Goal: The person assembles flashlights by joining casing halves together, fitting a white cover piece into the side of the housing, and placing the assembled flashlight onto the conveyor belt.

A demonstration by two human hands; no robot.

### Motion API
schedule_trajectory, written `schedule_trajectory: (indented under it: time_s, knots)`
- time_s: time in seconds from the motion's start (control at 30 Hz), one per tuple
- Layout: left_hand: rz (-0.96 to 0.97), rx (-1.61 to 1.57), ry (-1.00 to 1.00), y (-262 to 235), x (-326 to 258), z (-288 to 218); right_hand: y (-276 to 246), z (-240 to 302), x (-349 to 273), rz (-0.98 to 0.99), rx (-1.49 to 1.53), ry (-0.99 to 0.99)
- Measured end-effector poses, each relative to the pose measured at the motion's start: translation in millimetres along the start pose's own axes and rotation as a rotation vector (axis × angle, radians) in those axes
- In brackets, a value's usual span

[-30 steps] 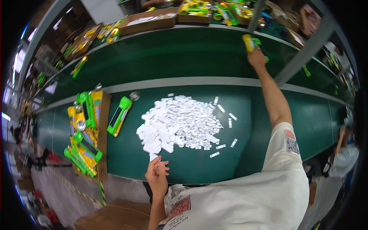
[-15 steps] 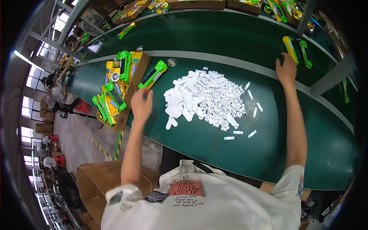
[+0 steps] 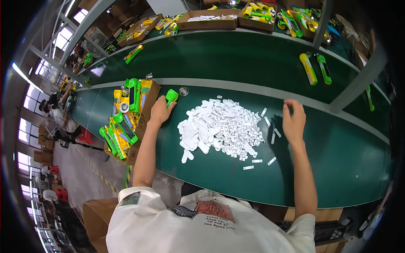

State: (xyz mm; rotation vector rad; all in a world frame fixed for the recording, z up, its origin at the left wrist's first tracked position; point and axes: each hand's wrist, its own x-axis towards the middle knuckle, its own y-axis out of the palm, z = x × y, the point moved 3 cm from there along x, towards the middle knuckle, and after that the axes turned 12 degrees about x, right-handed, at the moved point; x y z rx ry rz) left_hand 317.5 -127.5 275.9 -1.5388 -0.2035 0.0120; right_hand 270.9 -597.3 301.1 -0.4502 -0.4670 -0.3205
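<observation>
My left hand [image 3: 160, 111] is closed around a green flashlight housing [image 3: 171, 96], whose wide head pokes out past my fingers; its handle is mostly hidden. Just beyond that head lies a clear reflector cup [image 3: 183, 91]. My right hand [image 3: 294, 121] hovers to the right of a heap of small white plastic parts [image 3: 221, 128], thumb and fingers apart with nothing between them. Several loose white strips [image 3: 264, 112] are scattered between the heap and this hand. Left of my left hand, a cardboard box [image 3: 148, 101] holds green and yellow flashlight housings [image 3: 133, 96].
Behind a grey rail [image 3: 236, 89] runs a green belt carrying a yellow flashlight [image 3: 308, 69] and a green one [image 3: 324, 69]. Boxes of parts [image 3: 206, 24] line the far shelf. A metal post [image 3: 358, 86] rises at the right. Other people work at the far left.
My left hand has moved forward onto the green flashlight housing and closed on it. My right hand has drawn back from the two flashlights on the belt toward the white heap. The view has shifted.
</observation>
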Motion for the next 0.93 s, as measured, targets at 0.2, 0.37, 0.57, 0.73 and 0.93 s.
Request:
schedule_trajectory:
  time_s: [0.2,0.37,0.57,0.73,0.93]
  knots:
    - [-0.183,-0.496,0.128,-57.0,13.2,-62.4,64.2,42.3,-8.5,0.21,0.327,0.163]
    - [-0.101,-0.708,0.449,-98.5,6.2,-154.3,121.9,77.9,-0.5,0.422,0.775,0.512]
    - [-0.004,-0.93,0.53,-112.5,-6.0,-166.2,153.0,105.8,2.5,0.382,1.165,0.511]
    - [-0.014,-0.817,0.604,-106.6,3.9,-170.2,155.6,92.2,11.0,0.329,1.223,0.566]
    - [0.199,-0.883,0.713,-100.0,11.5,-170.3,150.2,84.4,12.0,0.294,1.233,0.603]
